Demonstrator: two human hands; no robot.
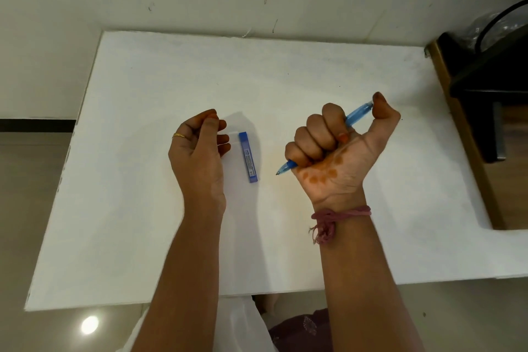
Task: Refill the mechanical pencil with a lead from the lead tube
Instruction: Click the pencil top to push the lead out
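My right hand [337,148] is a fist around the blue mechanical pencil [358,116], raised over the white table [143,208]. The pencil's tip points down and left, out of the bottom of the fist. My thumb rests on its top end. The blue lead tube [248,156] lies flat on the table between my hands, its long side running away from me. Just left of the tube, my left hand [200,146] hovers with fingers curled and thumb against the fingertips. Whether something small is pinched there I cannot tell.
A wall runs along the table's far edge. At the right edge stands a brown piece of furniture [468,151] with a black object [491,80] on it. The floor shows at the left and below the near edge.
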